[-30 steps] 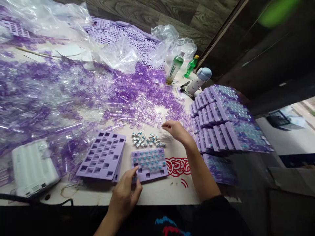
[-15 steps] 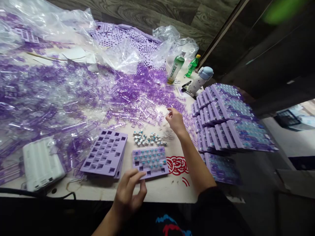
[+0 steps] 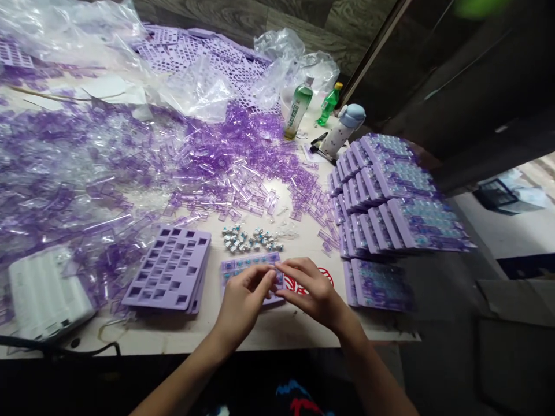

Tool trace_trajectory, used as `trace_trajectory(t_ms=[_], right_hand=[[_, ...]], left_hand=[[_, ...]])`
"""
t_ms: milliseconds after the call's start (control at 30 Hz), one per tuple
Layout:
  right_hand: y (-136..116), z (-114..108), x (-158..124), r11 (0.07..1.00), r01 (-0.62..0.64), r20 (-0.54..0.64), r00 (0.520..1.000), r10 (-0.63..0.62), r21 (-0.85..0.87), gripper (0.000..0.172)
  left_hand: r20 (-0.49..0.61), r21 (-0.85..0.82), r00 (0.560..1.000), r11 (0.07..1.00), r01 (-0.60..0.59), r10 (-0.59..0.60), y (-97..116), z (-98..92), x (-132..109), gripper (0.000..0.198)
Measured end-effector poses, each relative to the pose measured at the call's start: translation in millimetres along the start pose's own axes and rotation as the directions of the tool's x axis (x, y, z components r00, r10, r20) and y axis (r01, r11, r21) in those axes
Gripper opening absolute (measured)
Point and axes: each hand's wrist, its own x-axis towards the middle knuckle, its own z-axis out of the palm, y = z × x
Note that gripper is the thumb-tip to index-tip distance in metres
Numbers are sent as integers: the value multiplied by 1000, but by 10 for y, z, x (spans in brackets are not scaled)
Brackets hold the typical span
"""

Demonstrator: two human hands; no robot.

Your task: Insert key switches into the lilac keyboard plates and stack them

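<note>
Basically, L hand point(image 3: 246, 300) & R hand point(image 3: 317, 290) are together, tips about meeting over the kbd plate point(image 3: 252, 261) at near centre, can't tell what's pinched, w/ loose switches point(image 3: 248, 239) just far of it, prob for quick reach, & bare plates point(image 3: 168, 268) stacked left.

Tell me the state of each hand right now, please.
Left hand: nearly closed; whether it grips anything cannot be told.
Right hand: partly open, thumb and forefinger apart.
</note>
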Motion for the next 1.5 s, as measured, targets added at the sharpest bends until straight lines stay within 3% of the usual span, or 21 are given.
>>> trace_trajectory(t_ms=[133, 200, 267, 333, 433, 533, 733, 1033, 1233, 1500], right_hand=[[85, -31, -122, 999, 36, 18, 999, -37, 37, 47], [161, -15, -161, 999, 10, 18, 1000, -10, 33, 42], [267, 21, -190, 1000, -24, 1, 1000, 24, -12, 37], [382, 70, -214, 998, -43, -9, 999, 43, -50, 35], [505, 136, -240, 997, -43, 11, 999, 44, -64, 34], [534, 149, -246, 996, -45, 16, 999, 46, -82, 32], [505, 108, -227, 992, -35, 43, 998, 41, -120, 28], [579, 172, -243, 994, -21, 86, 996, 30, -110, 22], [579, 136, -208, 985, -95, 183, 976, 120, -141, 22], [425, 115, -167, 922, -182, 229, 935, 269, -341, 19]], left_hand=[[42, 69, 999, 998, 0, -3, -60, 48, -13, 25], [26, 237, 994, 965, -110, 107, -114, 41, -26, 27], [35, 506, 948, 812, -291, 318, -179, 16, -52, 29], [149, 720, 866, 548, -426, 477, -245, -16, -91, 33], [353, 813, 804, 268, -517, 479, -326, -50, -152, 40], [443, 826, 796, 159, -541, 413, -373, -55, -188, 51], [462, 843, 817, 114, -526, 345, -403, -36, -216, 60], [418, 866, 847, 136, -481, 328, -444, -42, -258, 61], [391, 882, 858, 131, -453, 332, -453, -23, -276, 63], [349, 896, 874, 153, -417, 338, -429, 14, -316, 64]])
